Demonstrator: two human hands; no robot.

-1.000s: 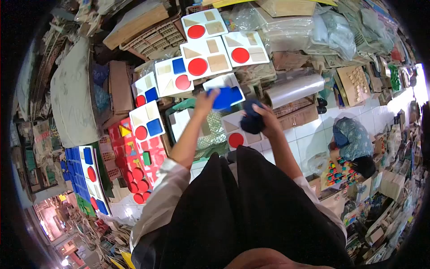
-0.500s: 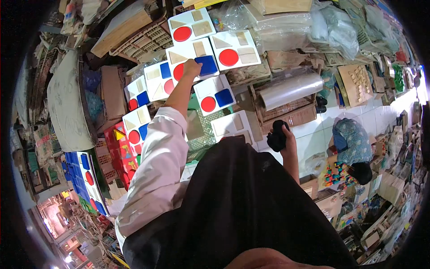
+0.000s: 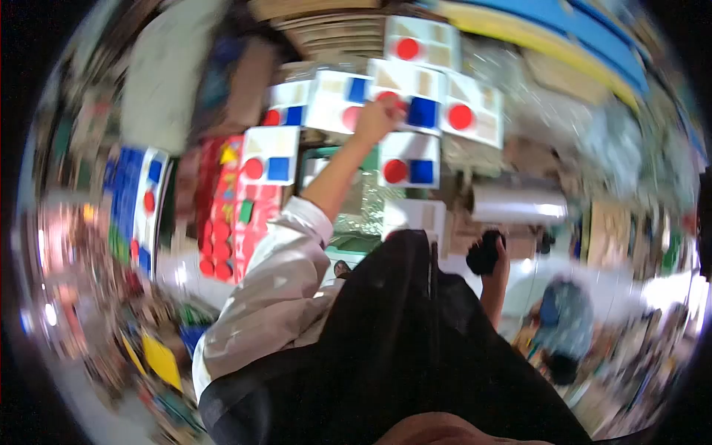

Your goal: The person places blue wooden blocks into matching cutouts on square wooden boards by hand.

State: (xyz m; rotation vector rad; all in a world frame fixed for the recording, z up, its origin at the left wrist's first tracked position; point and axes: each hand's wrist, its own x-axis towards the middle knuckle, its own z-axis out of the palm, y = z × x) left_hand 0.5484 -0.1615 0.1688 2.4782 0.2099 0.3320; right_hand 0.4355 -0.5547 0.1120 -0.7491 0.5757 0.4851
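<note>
White board [image 3: 406, 76] looks light, stiff: take its rim
Upper centre, my left hand [image 3: 377, 121] blurs, fingers unclear; right hand [image 3: 501, 259] grips black bundle [image 3: 482, 254].

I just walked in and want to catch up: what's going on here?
The left hand is at the red circle on a white shape board, next to a blue square in the same board. The right hand holds a black, bunched-up item, too blurred to name for sure. The board to the right has a red circle but no blue square. Another person is bent low near the floor, off to the right.
</note>
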